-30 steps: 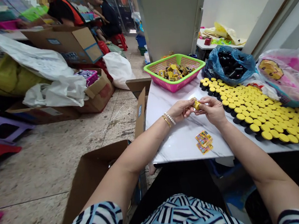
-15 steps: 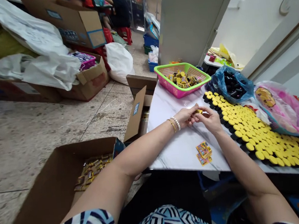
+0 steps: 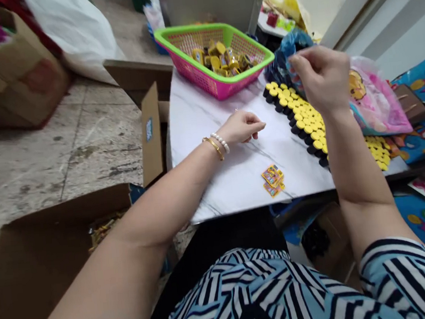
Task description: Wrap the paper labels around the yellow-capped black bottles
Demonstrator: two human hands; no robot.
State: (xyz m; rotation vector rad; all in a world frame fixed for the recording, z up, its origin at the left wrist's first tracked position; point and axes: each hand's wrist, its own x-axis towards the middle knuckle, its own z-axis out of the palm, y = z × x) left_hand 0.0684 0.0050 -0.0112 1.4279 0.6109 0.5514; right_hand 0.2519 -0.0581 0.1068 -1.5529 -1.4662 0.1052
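i seem between pieces, my left hand (image 3: 240,127) curled before the basket (image 3: 205,83), my right hand (image 3: 321,76) pinched high to its right, whether either grips anything i cannot tell, and the printed pieces (image 3: 272,175), nearer me than it, next call for fingertip finesse.

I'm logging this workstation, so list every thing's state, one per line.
Left hand: fingers curled, nothing visible in it
Right hand: raised, blurred; whether it holds anything is unclear
Yellow printed cards: flat, overlapping
Yellow-topped black cylinders: standing, packed close
Green-rimmed pink basket: open, partly filled
Blue plastic bag: crumpled, partly hidden
Near cardboard box: open, items inside
White bead bracelet: worn
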